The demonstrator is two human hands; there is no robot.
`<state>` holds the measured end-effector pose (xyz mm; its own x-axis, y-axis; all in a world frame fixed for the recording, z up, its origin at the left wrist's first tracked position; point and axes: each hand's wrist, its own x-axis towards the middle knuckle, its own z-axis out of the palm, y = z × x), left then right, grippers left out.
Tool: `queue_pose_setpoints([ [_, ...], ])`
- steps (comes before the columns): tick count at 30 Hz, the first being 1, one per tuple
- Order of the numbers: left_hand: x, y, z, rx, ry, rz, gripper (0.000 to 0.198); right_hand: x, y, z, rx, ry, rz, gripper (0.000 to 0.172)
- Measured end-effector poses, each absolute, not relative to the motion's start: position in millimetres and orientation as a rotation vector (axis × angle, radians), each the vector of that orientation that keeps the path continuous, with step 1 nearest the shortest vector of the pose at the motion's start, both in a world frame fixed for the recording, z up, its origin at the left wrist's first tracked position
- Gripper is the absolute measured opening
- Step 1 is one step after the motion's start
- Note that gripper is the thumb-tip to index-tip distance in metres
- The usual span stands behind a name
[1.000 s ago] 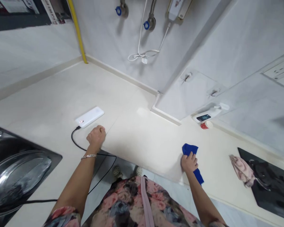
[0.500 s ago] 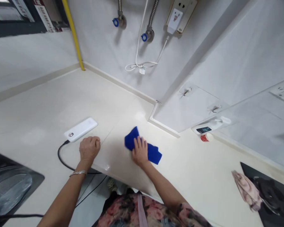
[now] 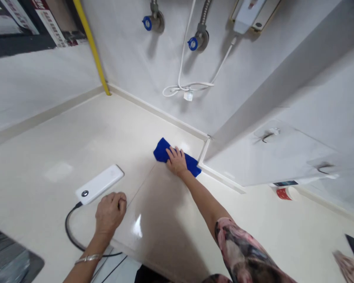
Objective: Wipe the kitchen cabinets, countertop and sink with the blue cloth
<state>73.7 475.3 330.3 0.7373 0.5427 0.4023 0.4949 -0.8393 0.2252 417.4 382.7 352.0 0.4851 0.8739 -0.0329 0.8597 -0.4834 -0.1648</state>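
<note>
Spread fingers of my right hand (image 3: 177,160) lie flat on a blue cloth (image 3: 161,151), pressing it against the pale countertop (image 3: 129,129) close to the wall corner. The cloth shows on both sides of the hand. My left hand (image 3: 110,210) is curled into a loose fist on the counter near its front edge; nothing shows in it. Just beyond that fist lies a white power bank (image 3: 100,184), with a black cable (image 3: 69,232) plugged into its near end. The two are apart.
A wall corner (image 3: 206,151) juts out beside the cloth. Up the wall are blue-handled valves (image 3: 194,43), a white cord (image 3: 181,68) and a yellow pipe (image 3: 91,43). A red-and-white cup (image 3: 283,193) lies to the right, and pinkish fabric (image 3: 349,269) at far right.
My right hand has slid the blue cloth away from me, toward the wall corner. My left fist stays beside the power bank. The view has shifted closer to the wall.
</note>
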Motion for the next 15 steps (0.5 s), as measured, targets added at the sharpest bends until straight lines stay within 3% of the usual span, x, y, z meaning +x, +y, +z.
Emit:
queue_pose_setpoints([
  [8,72,472,340,2.771,0.833,0.599,0.018,512,445,346,-2.619,-1.437,-0.006,0.062],
  [15,72,466,340,2.717,1.007,0.485,0.021,499,530,338,-2.612,-1.338,0.076,0.063],
])
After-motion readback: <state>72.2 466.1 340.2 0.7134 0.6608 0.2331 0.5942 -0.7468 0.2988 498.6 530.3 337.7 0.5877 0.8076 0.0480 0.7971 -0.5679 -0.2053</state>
